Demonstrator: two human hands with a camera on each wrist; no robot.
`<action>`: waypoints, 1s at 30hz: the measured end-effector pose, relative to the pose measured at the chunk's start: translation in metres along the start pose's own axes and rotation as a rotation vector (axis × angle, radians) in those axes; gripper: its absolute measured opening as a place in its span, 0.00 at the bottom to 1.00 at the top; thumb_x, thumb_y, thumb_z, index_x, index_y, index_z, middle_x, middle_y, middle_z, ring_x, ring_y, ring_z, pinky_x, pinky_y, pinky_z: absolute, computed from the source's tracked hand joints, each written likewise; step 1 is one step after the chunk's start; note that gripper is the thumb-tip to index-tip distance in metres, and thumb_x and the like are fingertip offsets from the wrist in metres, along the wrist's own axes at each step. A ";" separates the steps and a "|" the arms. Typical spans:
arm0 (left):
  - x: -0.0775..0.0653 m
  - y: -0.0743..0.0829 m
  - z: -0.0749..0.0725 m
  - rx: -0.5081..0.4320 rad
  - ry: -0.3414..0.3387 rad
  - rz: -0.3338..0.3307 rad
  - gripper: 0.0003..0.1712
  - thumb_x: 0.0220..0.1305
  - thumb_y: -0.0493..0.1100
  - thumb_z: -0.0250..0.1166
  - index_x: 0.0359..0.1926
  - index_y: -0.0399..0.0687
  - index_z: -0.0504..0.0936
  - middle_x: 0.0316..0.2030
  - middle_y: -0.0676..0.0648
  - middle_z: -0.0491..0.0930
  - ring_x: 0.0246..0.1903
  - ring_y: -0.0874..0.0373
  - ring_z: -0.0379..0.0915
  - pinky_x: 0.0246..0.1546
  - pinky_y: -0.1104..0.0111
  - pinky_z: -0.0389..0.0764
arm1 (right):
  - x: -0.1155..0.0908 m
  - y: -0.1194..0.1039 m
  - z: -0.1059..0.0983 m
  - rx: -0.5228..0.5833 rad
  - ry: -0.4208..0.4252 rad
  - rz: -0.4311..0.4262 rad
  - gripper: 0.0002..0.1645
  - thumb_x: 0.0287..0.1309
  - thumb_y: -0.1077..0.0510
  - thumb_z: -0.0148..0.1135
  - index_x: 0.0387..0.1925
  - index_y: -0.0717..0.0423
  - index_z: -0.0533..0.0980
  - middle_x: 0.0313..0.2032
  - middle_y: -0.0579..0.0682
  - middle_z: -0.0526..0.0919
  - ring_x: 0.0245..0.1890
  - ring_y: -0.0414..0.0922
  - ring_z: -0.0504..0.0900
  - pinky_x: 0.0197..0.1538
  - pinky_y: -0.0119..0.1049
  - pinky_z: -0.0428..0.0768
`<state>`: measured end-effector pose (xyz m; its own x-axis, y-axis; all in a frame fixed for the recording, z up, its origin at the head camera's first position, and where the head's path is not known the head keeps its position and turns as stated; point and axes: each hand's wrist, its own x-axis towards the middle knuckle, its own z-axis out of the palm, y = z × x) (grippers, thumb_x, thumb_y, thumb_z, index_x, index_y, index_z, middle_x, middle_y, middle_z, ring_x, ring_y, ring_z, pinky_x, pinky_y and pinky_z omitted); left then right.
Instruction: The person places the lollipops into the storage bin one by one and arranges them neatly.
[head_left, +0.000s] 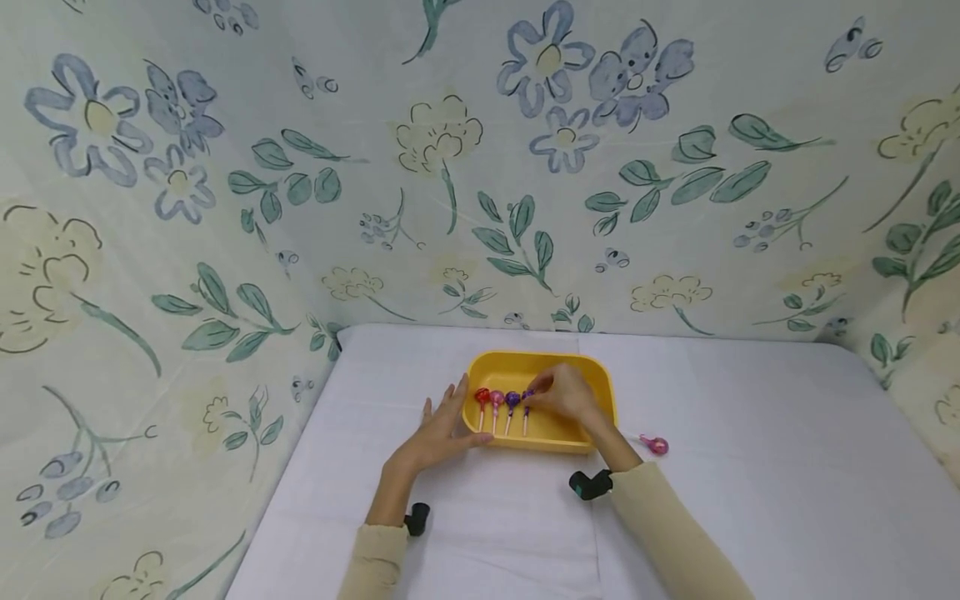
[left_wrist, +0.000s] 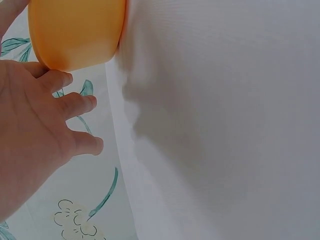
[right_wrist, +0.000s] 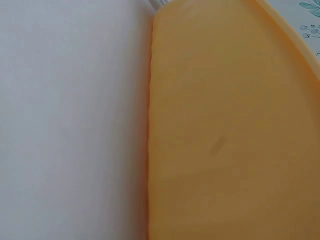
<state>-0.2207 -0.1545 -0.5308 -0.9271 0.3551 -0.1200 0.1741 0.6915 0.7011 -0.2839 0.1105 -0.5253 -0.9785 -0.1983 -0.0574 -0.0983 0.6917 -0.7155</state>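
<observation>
A yellow tray (head_left: 558,447) sits on the white table with a row of lollipops in its left half. From the left these are a red lollipop (head_left: 482,397), a pink lollipop (head_left: 497,400) and a purple lollipop (head_left: 512,400). My right hand (head_left: 566,393) reaches over the front rim and pinches another purple lollipop (head_left: 527,408) by its head, the stick toward me. My left hand (head_left: 438,437) rests at the tray's near left corner, fingers spread along the left side, thumb by the front rim. In the left wrist view, fingers (left_wrist: 75,105) extend beside the tray wall (left_wrist: 80,35).
One more pink lollipop (head_left: 657,446) lies on the white tablecloth (head_left: 750,467) just right of the tray. Floral fabric (head_left: 450,208) hangs behind the table and along its left side. In the right wrist view, the tray's yellow surface (right_wrist: 225,100) fills the right half.
</observation>
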 end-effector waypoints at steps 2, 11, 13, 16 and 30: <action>0.000 0.001 0.000 0.006 -0.001 -0.002 0.64 0.64 0.65 0.69 0.84 0.54 0.37 0.84 0.50 0.39 0.84 0.45 0.30 0.81 0.41 0.23 | 0.000 0.001 0.001 0.004 -0.009 0.009 0.12 0.51 0.53 0.82 0.35 0.55 0.89 0.34 0.49 0.90 0.33 0.43 0.80 0.39 0.32 0.81; -0.001 0.005 -0.002 0.013 -0.003 -0.007 0.64 0.65 0.65 0.69 0.84 0.55 0.37 0.84 0.50 0.38 0.84 0.44 0.31 0.81 0.40 0.23 | -0.003 0.002 -0.001 0.020 -0.023 0.033 0.13 0.53 0.53 0.81 0.37 0.56 0.88 0.36 0.50 0.90 0.34 0.44 0.80 0.41 0.31 0.80; -0.001 0.004 -0.002 0.010 -0.002 -0.006 0.64 0.65 0.65 0.69 0.84 0.55 0.37 0.84 0.50 0.38 0.84 0.44 0.31 0.81 0.40 0.23 | -0.004 0.003 -0.001 0.025 -0.020 0.039 0.14 0.53 0.53 0.81 0.37 0.56 0.88 0.36 0.50 0.90 0.34 0.44 0.79 0.40 0.30 0.79; 0.000 0.003 0.000 -0.003 -0.005 -0.010 0.64 0.65 0.64 0.70 0.84 0.55 0.37 0.84 0.50 0.38 0.84 0.45 0.31 0.81 0.40 0.23 | -0.004 0.003 -0.001 0.027 -0.024 0.046 0.17 0.53 0.51 0.81 0.38 0.57 0.88 0.37 0.51 0.90 0.35 0.45 0.79 0.39 0.30 0.78; -0.002 0.007 0.000 0.009 0.005 -0.023 0.64 0.63 0.65 0.70 0.84 0.54 0.37 0.84 0.48 0.39 0.84 0.45 0.31 0.81 0.41 0.24 | -0.042 0.022 -0.056 -0.005 0.426 -0.059 0.23 0.63 0.50 0.73 0.53 0.59 0.84 0.45 0.59 0.89 0.27 0.45 0.74 0.25 0.24 0.72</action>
<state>-0.2175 -0.1501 -0.5259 -0.9326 0.3358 -0.1324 0.1556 0.7049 0.6921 -0.2554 0.1730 -0.4994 -0.9586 0.0655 0.2771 -0.1566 0.6915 -0.7052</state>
